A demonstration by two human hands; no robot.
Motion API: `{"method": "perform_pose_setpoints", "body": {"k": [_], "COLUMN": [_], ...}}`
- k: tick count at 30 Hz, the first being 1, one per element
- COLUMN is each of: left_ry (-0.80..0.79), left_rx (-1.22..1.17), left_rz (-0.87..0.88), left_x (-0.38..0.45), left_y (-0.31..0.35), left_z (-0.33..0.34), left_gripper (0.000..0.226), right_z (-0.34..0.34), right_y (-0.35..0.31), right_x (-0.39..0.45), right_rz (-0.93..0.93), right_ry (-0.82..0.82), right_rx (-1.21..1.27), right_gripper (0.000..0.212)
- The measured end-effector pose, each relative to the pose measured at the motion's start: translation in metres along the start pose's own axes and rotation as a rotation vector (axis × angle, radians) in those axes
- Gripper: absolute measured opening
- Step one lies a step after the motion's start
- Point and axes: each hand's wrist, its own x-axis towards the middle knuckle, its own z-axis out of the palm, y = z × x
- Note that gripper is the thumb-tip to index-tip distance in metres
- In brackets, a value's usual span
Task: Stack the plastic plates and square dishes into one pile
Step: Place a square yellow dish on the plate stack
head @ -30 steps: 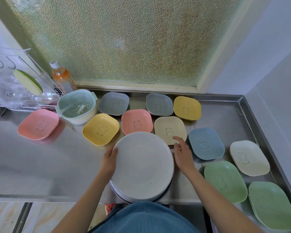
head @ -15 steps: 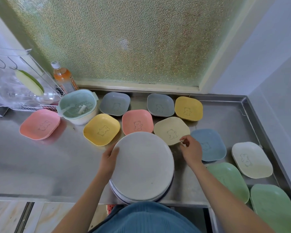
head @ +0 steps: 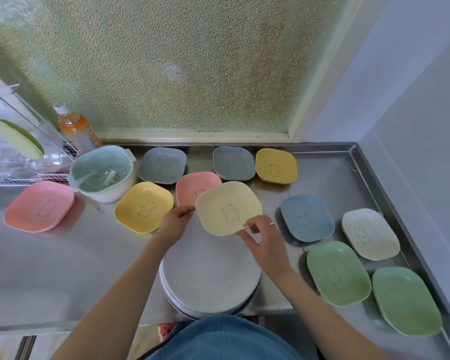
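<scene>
A cream square dish (head: pixel 228 207) with a bear print hangs above the far edge of a stack of round grey plates (head: pixel 209 278) at the counter's front edge. My left hand (head: pixel 174 224) pinches the dish's left rim and my right hand (head: pixel 264 237) grips its near right corner. Other square dishes lie around on the counter: pink (head: pixel 39 206), yellow (head: pixel 144 206), pink (head: pixel 190 183) partly hidden behind the held dish, grey (head: pixel 163 165), grey (head: pixel 233 162), yellow (head: pixel 276 165), blue (head: pixel 307 217), cream (head: pixel 370 233), and two green ones (head: pixel 338 272) (head: pixel 405 300).
A mint strainer basket (head: pixel 102 171) sits at the back left beside an orange drink bottle (head: pixel 74 129) and a wire dish rack (head: pixel 13 152). The steel counter (head: pixel 50 268) has a raised rim on the right, by the wall. Frosted glass stands behind.
My right hand took the cream dish by its corner and lifted it off the counter toward the round plates. My left hand left the plate stack's rim and took the dish's left edge.
</scene>
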Motion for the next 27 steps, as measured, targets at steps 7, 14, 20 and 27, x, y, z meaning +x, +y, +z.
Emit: {"method": "perform_pose_setpoints", "body": {"k": [7, 14, 20, 27], "left_ry": [-0.01, -0.047, -0.031, -0.016], "left_rx": [0.041, 0.14, 0.171, 0.133], "left_rz": [0.02, 0.057, 0.096, 0.053], "left_x": [0.001, 0.001, -0.001, 0.0], "left_y": [-0.001, 0.002, 0.0, -0.003], "left_z": [-0.001, -0.004, 0.0, 0.002], "left_gripper": [0.03, 0.033, 0.031, 0.032], "right_z": [0.004, 0.002, 0.002, 0.003], "right_y": [0.006, 0.006, 0.007, 0.007], "right_x": [-0.047, -0.061, -0.066, -0.067], "right_rz": [-0.045, -0.168, -0.304, -0.494], "right_ry": [-0.158, -0.258, -0.265, -0.187], "right_rx": [-0.111, -0.195, -0.281, -0.405], "right_gripper": [0.025, 0.033, 0.029, 0.032]}}
